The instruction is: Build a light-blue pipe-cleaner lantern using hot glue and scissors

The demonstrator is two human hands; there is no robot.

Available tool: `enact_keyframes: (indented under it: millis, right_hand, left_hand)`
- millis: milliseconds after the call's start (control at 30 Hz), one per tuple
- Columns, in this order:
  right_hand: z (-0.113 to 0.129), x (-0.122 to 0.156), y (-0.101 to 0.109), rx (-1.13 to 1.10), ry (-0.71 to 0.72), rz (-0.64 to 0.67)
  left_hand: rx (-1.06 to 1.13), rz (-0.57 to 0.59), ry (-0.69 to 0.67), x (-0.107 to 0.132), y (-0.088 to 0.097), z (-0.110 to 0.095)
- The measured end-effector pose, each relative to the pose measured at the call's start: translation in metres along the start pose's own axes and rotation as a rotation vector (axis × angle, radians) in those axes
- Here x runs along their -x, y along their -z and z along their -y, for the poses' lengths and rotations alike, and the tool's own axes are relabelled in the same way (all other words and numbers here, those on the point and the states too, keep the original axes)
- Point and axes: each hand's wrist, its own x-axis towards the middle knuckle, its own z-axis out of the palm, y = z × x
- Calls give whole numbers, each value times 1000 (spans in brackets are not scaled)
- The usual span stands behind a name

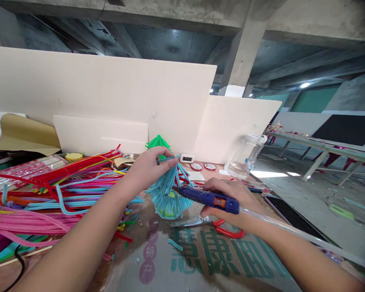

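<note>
My left hand [153, 164] pinches the top of a light-blue cone built from pipe cleaners [158, 194], its ribs spreading downward to a wide, round base. From the right, my right hand [231, 192] grips a dark blue hot glue gun [207, 198], a long clear glue stick [280, 223] running out of its back. The gun's nozzle meets the cone's side; whether it touches cannot be made out. Scissors with red handles [231, 232] lie just below the gun. A short blue pipe-cleaner offcut [175, 245] rests nearby on the table covering.
Bundles of coloured pipe cleaners [39, 219] fill the left side. Behind the cone stand a green pipe-cleaner piece [158, 142] and a small digital timer [187, 157]. A clear plastic jug [245, 156] is at the back right, a phone [295, 217] at the right edge. White boards [109, 89] rise behind.
</note>
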Motion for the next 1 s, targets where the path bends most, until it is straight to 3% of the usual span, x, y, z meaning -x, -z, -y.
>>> enact_keyframes:
  millis: [367, 600, 1000]
  right_hand:
    - [2, 0, 4, -81, -38, 29]
    - [-4, -1, 4, -126, -125, -91]
    - [2, -1, 4, -115, -112, -29]
  left_hand:
    - [-3, 4, 5, 0, 0, 0]
    - [1, 4, -4, 0, 1, -2]
    - [16, -15, -8, 1, -1, -1]
